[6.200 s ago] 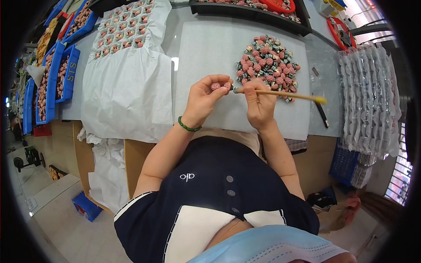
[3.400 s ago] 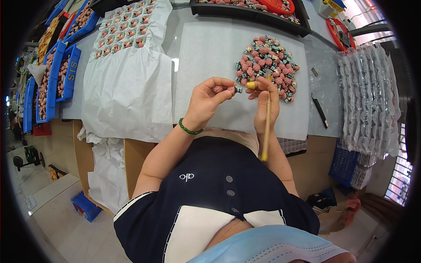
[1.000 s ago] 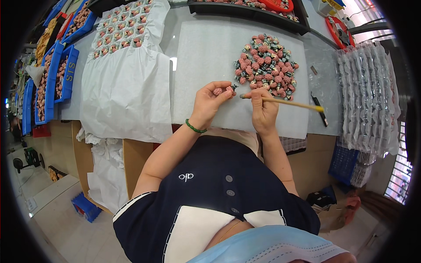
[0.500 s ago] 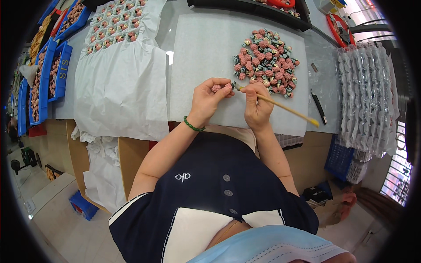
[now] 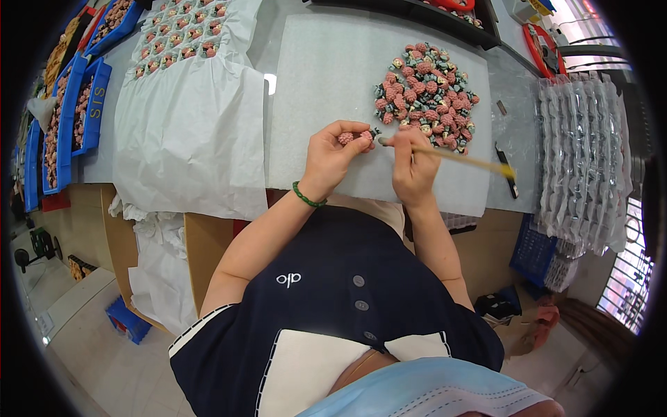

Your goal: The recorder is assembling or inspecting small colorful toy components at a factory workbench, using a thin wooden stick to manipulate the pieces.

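My left hand [image 5: 328,158], with a green bead bracelet on the wrist, pinches a small pink bumpy-topped figurine [image 5: 367,135] with a dark green end. A second pink figurine [image 5: 345,138] shows within the same hand. Close by on the right, my right hand [image 5: 415,170] grips a thin paintbrush [image 5: 467,157] with a wooden handle. Its tip points at the held figurine, with a small gap between them. Beyond my right hand lies a heap of similar pink and dark green figurines [image 5: 427,94] on a white sheet [image 5: 313,76].
At left, a partitioned tray of figurines [image 5: 187,35] adjoins white paper [image 5: 187,146], with blue bins [image 5: 85,108] farther left. A dark knife-like tool [image 5: 506,170] lies right of the sheet. Stacked clear plastic trays [image 5: 580,160] stand at far right, and a black tray [image 5: 410,15] sits behind.
My right hand has shifted slightly right, drawing the brush tip back from the figurine. The brush's yellow end has swung up and right. My left hand stays nearly in place.
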`<state>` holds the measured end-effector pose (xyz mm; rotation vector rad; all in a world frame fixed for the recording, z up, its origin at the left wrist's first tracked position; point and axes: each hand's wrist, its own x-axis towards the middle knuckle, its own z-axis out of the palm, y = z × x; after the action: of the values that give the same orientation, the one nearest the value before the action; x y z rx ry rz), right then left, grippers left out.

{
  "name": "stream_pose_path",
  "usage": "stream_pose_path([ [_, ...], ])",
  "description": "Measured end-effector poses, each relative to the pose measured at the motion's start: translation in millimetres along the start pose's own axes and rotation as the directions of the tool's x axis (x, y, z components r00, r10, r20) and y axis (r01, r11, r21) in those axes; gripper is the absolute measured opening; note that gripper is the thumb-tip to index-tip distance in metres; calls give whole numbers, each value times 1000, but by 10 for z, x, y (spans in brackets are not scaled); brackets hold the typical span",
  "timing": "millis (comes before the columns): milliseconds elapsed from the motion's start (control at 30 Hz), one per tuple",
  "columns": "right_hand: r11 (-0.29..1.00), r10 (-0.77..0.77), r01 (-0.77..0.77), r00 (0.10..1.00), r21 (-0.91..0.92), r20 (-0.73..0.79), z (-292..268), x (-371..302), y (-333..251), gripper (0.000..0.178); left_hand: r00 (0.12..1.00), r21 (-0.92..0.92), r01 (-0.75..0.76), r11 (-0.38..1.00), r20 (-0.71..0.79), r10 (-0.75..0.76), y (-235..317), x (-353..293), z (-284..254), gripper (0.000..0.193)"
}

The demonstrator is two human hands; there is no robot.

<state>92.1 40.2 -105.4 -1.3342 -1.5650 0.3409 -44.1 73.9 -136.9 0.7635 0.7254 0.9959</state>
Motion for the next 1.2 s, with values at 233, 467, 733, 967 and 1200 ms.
stream_pose_path([
  [233,999,29,-26,996,-37,82,15,-59,78,15,1000,5,-8,1000,14,8,-67,-45,-73,21],
  [467,902,308,-289,951,322,-9,-177,-222,-135,8,997,-15,26,1000,70,-25,-31,-222,92,23],
  [733,733,343,-358,929,578,140,-758,-362,-388,19,972,17,191,981,133,-192,320,-672,709,32],
  [967,692,377,-446,894,568,242,-915,-396,-643,20,981,184,35,982,182,-69,597,-914,888,36],
  [1200,575,409,-463,877,674,253,-675,-237,-1368,22,985,451,-34,892,169,-48,1171,-1325,715,32],
])
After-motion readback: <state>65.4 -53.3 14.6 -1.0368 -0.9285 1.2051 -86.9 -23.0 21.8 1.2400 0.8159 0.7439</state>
